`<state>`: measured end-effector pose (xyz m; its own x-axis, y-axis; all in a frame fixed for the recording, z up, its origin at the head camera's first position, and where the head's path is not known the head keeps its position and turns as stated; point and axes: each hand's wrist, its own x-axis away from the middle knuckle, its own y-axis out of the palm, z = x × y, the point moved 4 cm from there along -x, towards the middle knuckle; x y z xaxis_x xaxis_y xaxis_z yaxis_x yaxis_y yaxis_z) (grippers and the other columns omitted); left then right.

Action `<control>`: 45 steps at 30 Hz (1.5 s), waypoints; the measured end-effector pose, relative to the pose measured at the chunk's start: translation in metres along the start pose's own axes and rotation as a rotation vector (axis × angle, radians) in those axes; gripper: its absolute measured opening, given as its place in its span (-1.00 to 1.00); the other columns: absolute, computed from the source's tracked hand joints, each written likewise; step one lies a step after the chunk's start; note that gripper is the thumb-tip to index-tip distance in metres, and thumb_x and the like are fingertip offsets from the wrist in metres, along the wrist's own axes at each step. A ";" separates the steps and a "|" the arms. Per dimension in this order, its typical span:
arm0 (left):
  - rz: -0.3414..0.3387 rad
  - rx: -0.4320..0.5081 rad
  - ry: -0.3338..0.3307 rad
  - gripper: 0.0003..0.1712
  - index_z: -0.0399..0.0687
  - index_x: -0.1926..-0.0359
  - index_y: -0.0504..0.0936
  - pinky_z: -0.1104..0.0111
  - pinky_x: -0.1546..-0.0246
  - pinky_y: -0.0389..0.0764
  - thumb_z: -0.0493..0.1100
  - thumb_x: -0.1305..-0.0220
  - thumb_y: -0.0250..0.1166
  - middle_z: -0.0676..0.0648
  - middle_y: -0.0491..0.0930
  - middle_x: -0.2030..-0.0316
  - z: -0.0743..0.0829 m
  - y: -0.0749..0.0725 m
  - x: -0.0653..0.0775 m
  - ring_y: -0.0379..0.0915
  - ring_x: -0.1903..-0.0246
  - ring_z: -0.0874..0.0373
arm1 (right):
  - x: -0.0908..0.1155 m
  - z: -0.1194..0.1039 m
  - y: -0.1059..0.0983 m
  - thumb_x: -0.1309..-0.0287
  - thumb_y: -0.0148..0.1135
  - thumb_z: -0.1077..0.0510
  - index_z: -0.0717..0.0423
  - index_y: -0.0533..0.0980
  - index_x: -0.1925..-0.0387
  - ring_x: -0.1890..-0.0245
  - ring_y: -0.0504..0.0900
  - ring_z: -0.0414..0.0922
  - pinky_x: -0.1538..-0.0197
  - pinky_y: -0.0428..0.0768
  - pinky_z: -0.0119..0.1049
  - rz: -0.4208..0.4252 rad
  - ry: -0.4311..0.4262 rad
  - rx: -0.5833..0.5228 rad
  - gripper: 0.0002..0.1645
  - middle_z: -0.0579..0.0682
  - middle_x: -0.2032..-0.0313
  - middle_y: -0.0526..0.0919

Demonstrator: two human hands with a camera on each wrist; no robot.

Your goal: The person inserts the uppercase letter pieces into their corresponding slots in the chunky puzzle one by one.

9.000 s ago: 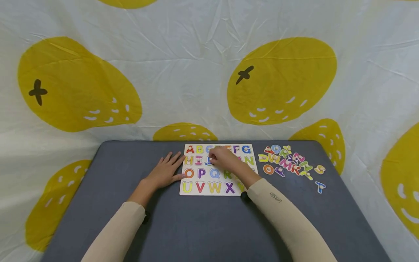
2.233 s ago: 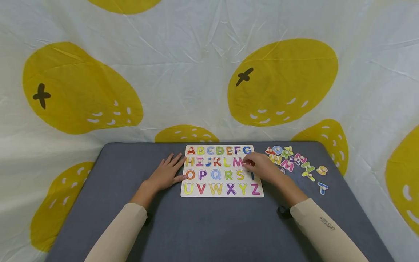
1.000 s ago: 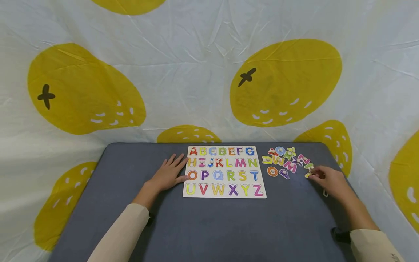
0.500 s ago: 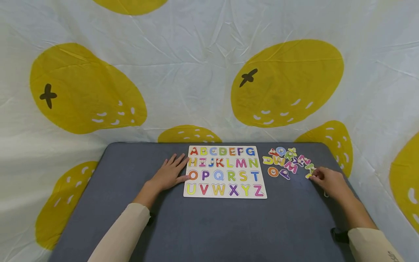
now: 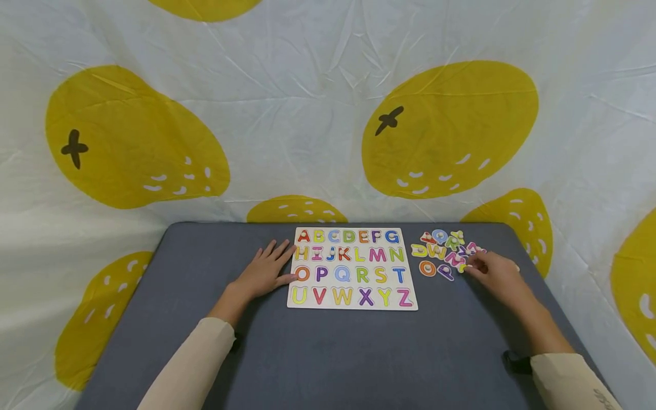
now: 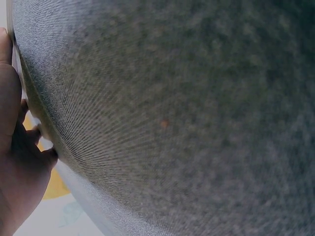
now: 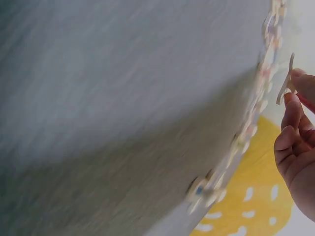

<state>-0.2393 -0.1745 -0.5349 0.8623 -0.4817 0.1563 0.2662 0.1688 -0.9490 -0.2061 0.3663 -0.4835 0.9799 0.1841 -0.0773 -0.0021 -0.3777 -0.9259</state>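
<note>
The right hand (image 5: 497, 276) pinches a yellow piece (image 5: 462, 268) between thumb and finger, next to the pink M (image 5: 454, 261). The right wrist view shows the piece edge-on, a thin flat slip raised off the table (image 5: 338, 353); which letter it is I cannot tell.

The left hand (image 5: 263, 270) lies flat with fingers spread, its thumb and forefinger tips on the left edge of the board (image 5: 353, 285), the rest on the table.

The board, pale and rectangular, sits just short of the table's back edge, its own back edge nearly parallel to it. A narrow strip of table separates its right edge from the loose letters (image 5: 436, 251), with the orange O (image 5: 427, 268) and purple P (image 5: 445, 273) at their near side. A broad stretch of table runs in front of the board, and another between the left hand and the table's left edge.

The letters have rounded outlines and pale borders; small knobs stand on several in the board's upper two rows. The table's grey surface looks woven close up. Behind it hangs a creased white cloth (image 5: 287, 131) printed with yellow fruit shapes.
</note>
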 end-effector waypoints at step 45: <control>0.009 0.014 0.005 0.01 0.08 -0.67 0.01 -0.31 -0.51 -0.01 0.39 -0.43 0.15 -0.15 -0.02 -0.65 0.000 -0.001 0.001 -0.22 -0.63 -0.28 | -0.102 -0.162 0.090 -0.30 0.36 0.23 0.08 0.69 0.18 0.30 0.56 -0.16 0.19 0.58 -0.25 -0.181 -0.227 -0.151 -0.92 -0.07 0.28 0.66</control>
<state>-0.2383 -0.1749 -0.5337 0.8626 -0.4841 0.1466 0.2646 0.1848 -0.9465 -0.2738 0.1670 -0.4992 0.8921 0.4516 -0.0123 0.2146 -0.4474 -0.8682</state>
